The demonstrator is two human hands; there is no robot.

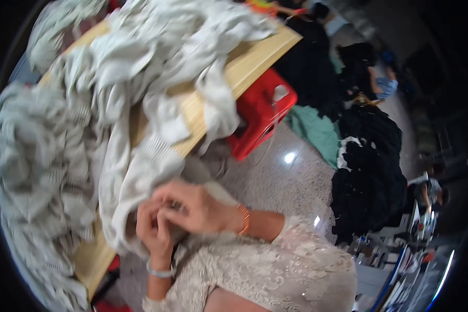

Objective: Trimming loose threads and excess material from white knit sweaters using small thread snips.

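My left hand (155, 224), with a pale bangle at its wrist, is closed, its fingertips bent up against my other hand. My right hand (198, 209), with an orange beaded bracelet, is pinched closed and meets the left fingers. Whatever lies between the fingertips is too small and blurred to name. Directly behind and under both hands hangs a white knit garment (135, 195), draped off the table edge toward my lap. A ribbed band shows on it just above the hands.
White knitwear (41, 171) is heaped on and beside the wooden table (255, 60). A red plastic stool (257, 112) stands by the table. Piles of black cloth (369, 177) and green cloth (314, 130) lie on the floor. Other people (382, 83) work farther off.
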